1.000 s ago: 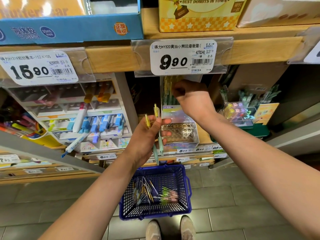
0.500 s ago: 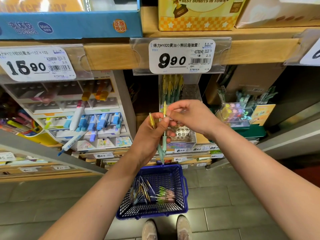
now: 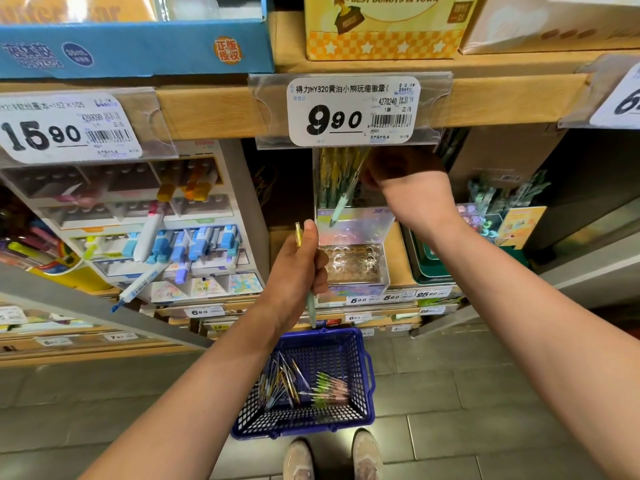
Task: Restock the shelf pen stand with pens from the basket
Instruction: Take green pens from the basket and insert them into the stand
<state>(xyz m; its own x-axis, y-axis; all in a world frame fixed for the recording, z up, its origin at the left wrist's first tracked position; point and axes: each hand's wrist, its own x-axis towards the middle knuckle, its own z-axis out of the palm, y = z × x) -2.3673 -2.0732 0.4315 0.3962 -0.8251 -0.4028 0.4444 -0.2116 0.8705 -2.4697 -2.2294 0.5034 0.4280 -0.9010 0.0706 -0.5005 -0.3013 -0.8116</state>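
Observation:
A clear tiered pen stand [image 3: 353, 261] with round holes sits on the shelf under the 9.90 price tag. Several yellow-green pens stand in its back rows [image 3: 332, 174]. My right hand [image 3: 405, 181] is raised at the stand's top and pinches one yellow-and-mint pen [image 3: 346, 195], tip pointing down over the stand. My left hand [image 3: 298, 271] grips a single pen [image 3: 310, 303] upright in front of the stand. On the floor below stands a blue plastic basket [image 3: 363, 410] holding several more pens [image 3: 294, 382].
A white marker display [image 3: 138, 230] stands to the left of the stand. Another pen display [image 3: 491, 216] is on the right. The wooden shelf edge [image 3: 214, 112] with price tags hangs just above my right hand. My shoes [image 3: 332, 459] are by the basket.
My right hand took one pen from my left hand and lifted it up to the back of the stand. My left hand now holds one pen instead of two.

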